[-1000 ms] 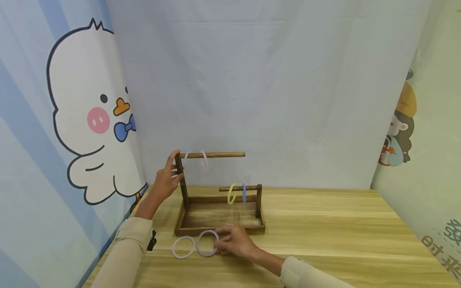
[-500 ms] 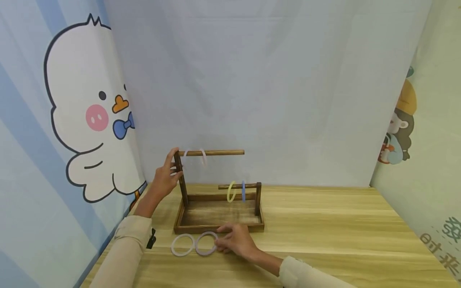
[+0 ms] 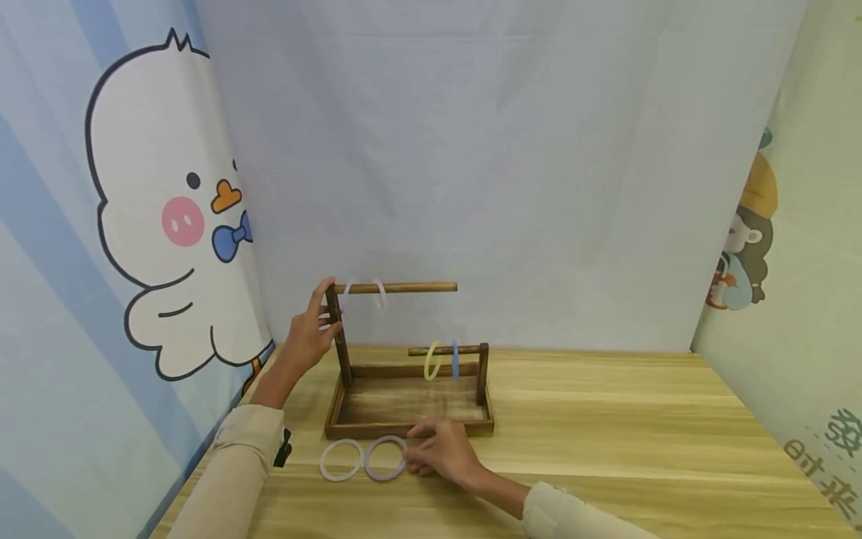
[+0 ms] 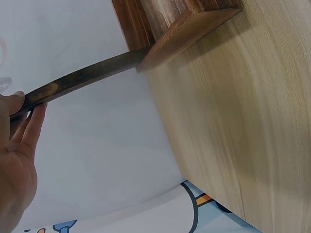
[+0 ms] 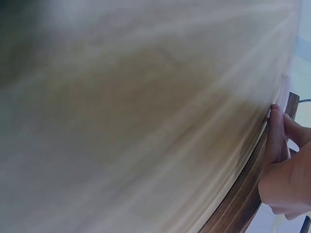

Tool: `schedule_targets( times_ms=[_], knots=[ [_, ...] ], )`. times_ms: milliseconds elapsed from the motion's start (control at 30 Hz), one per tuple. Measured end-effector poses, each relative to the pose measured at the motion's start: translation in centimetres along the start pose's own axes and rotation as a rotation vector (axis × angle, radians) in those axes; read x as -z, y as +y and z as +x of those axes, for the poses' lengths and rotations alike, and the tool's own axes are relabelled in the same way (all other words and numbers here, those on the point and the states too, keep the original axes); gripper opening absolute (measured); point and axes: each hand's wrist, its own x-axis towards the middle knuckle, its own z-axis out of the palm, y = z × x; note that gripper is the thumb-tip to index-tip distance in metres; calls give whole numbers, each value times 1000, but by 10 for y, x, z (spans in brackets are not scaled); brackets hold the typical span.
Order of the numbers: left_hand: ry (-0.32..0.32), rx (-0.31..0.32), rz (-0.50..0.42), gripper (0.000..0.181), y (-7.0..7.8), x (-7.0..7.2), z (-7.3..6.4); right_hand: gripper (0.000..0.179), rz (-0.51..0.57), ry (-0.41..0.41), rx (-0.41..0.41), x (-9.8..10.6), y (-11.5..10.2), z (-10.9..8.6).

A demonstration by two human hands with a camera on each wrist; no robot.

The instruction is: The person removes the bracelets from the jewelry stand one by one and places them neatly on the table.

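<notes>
One purple ring [image 3: 385,479]: lower centre of frame, on table [image 3: 640,442], hole facing up.
Right hand [image 3: 441,453]: thumb and fingers pinching ring's right rim.
Wooden rack [image 3: 377,432]: behind ring; long axis left-right; upper bar [image 3: 424,287] points right, lower bar [image 3: 420,351] points left.
Left hand [image 3: 310,337]: clamped on rack's tall post [image 3: 342,348], left of centre.
White ring [image 3: 321,460]: just left of purple ring.
Hung: two pale rings [image 3: 381,293] above; yellow ring [image 3: 427,362], blue ring [image 3: 455,359] below.
Blocking: right hand covers ring's right edge.
Right wrist view: purple ring edge-on.
Left wrist view: thumb, fingers on opposite post sides.
</notes>
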Motion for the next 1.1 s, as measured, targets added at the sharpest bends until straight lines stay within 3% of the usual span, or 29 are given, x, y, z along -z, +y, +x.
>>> schedule_targets(
  times_ms=[500, 1100],
  knots=[
    [-2, 11, 5, 91, 3, 1, 0, 30, 25, 3, 8, 2, 1, 0],
    [-4, 22, 8, 92, 2, 0, 0, 30, -16, 5, -11, 7, -7, -1]
  ],
)
